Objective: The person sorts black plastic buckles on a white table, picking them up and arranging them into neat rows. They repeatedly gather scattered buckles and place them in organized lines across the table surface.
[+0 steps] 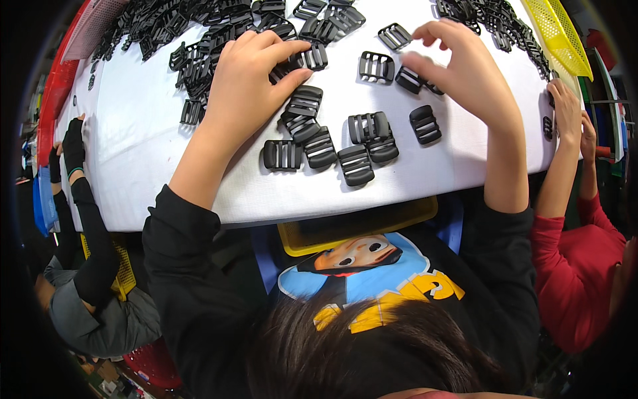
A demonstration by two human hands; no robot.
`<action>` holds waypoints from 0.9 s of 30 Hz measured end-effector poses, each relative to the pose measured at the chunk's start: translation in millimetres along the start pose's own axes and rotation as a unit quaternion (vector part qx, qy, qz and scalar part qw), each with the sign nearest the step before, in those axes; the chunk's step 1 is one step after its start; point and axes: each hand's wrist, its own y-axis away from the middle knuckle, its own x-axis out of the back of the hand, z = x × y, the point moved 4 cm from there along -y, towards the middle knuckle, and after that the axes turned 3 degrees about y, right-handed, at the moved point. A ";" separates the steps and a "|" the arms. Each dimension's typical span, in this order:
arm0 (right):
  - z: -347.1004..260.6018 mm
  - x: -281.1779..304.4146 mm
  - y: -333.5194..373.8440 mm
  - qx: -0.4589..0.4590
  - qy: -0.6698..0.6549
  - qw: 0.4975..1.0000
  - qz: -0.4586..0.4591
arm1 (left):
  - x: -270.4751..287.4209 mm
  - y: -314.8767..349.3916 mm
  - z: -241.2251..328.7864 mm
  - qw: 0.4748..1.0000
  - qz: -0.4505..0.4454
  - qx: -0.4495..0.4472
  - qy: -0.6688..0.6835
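My left hand (246,83) rests at the edge of a pile of black plastic strap buckles (206,33). Its thumb and forefinger close around one slotted buckle (314,57). To the right, my right hand (468,70) hovers with thumb and fingers apart and nothing between them. Under its thumb lies a dark buckle (408,80), partly covered. Two more buckles sit beside its fingertips, an upper buckle (394,36) and a lower buckle (377,67). Nearer me are several loose buckles, some overlapping, among them a tilted buckle (425,124) and a front buckle (356,165).
The white-covered table (133,159) curves around me. Another heap of buckles (492,20) lies far right by a yellow basket (561,36). A yellow tray (359,226) sits below the table edge. Co-workers' hands, a gloved hand (74,143) and a bare hand (566,110), are at either side.
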 end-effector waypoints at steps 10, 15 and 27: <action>-33.4 -28.6 -1.2 0.062 0.024 0.998 0.017 | 14.1 -5.6 0.6 0.998 -0.025 -0.011 0.053; -34.5 -3.4 4.9 0.094 -0.114 0.971 -0.187 | 28.7 3.2 -12.8 0.990 -0.063 0.125 0.003; 12.7 -27.6 -23.7 0.014 -0.039 0.999 0.009 | 27.6 7.5 -5.1 0.995 -0.091 -0.007 0.035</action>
